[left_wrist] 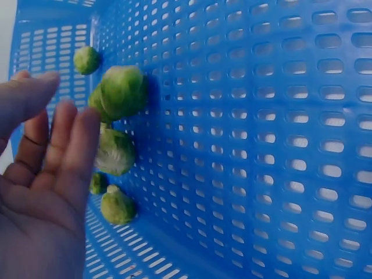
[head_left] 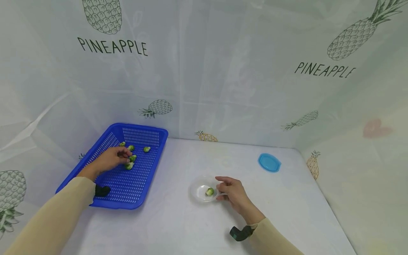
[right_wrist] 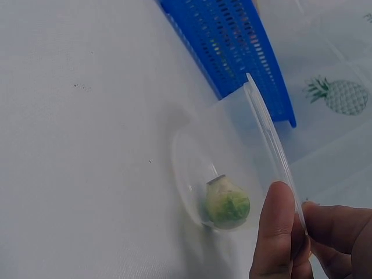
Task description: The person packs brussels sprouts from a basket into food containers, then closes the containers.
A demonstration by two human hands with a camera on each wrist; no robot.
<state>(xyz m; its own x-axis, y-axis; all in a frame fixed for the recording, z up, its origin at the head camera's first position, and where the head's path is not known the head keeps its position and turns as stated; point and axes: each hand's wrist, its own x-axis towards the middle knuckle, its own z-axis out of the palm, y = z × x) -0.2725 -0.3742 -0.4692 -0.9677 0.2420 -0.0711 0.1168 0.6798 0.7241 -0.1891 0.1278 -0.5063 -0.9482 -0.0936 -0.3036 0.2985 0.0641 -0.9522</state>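
In the head view my left hand (head_left: 109, 159) is inside the blue basket (head_left: 127, 187), over a cluster of Brussels sprouts (head_left: 129, 165). From the left wrist, its thumb and fingers stand apart with nothing between them, beside a large sprout (left_wrist: 125, 91). My right hand (head_left: 236, 194) pinches the rim of a clear plastic bowl (right_wrist: 224, 128) between thumb and fingers. One Brussels sprout (right_wrist: 226, 203) lies at the bottom of that bowl.
A light blue lid (head_left: 269, 162) lies on the white table (head_left: 178, 226) at the back right. Another sprout (head_left: 147, 149) sits near the basket's far right corner. White pineapple-print sheeting (head_left: 216, 71) hangs behind the table and at its sides.
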